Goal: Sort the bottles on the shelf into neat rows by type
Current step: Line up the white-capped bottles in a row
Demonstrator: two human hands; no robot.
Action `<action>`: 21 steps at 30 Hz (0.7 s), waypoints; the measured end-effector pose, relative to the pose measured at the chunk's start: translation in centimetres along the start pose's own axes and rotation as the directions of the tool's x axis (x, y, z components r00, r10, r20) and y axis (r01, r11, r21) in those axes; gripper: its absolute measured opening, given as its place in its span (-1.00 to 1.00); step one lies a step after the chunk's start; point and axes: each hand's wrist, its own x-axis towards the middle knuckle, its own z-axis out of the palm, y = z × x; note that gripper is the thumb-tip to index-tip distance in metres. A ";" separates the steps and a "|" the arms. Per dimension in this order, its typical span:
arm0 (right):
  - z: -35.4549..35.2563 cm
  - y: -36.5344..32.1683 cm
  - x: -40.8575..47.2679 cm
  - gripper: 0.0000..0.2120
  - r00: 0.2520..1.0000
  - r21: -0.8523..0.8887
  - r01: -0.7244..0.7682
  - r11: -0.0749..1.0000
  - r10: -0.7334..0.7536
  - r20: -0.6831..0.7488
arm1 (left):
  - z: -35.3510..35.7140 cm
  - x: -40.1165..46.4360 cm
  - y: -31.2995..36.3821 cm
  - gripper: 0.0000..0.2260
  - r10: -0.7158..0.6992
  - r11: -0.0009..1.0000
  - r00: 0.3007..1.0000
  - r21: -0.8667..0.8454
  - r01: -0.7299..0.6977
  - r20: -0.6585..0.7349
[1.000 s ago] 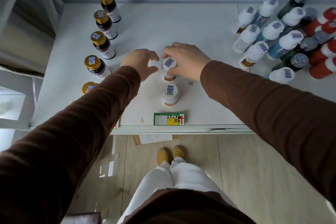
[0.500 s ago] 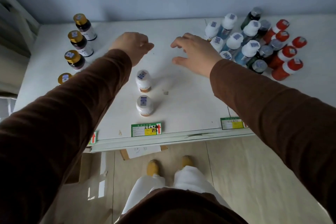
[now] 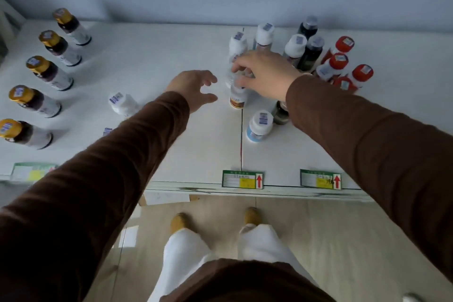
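On the white shelf [image 3: 157,56], my right hand [image 3: 266,72] reaches into the mixed cluster at the right. Its fingers curl over the cap of a white bottle with a brown band [image 3: 236,99]. My left hand [image 3: 193,88] hovers just left of that bottle, fingers spread and holding nothing. Several gold-capped dark bottles [image 3: 47,72] stand in a row along the left side. A white bottle [image 3: 121,103] stands beside my left sleeve, and the sleeve almost hides another one [image 3: 107,131].
A white-capped blue bottle [image 3: 259,125] stands alone near the shelf seam. A dark bottle [image 3: 280,114] sits under my right wrist. White-capped [image 3: 264,34], grey-capped dark [image 3: 313,49] and red-capped bottles [image 3: 339,62] crowd the back right. Price labels [image 3: 242,179] mark the front edge.
My right hand went from hovering open to the cluster on the right and closed on a white bottle. The left hand followed rightward, and my view shifted right.
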 end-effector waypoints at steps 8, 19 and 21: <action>2.3 2.1 -0.1 -0.52 0.996 -0.010 0.080 0.997 -0.079 0.046 | 7.2 0.1 2.2 -0.60 -0.130 0.983 0.989 -0.138 0.120 -0.065; -0.3 2.4 0.9 -0.64 0.999 0.128 0.012 0.992 -0.018 0.048 | 6.5 -0.7 2.3 -0.77 -0.104 0.722 0.995 -0.688 0.074 -0.003; -1.9 2.4 1.2 -0.67 0.998 0.242 -0.023 0.970 0.009 0.058 | 5.1 -1.2 2.4 -0.83 -0.041 0.531 0.997 -0.844 0.072 0.059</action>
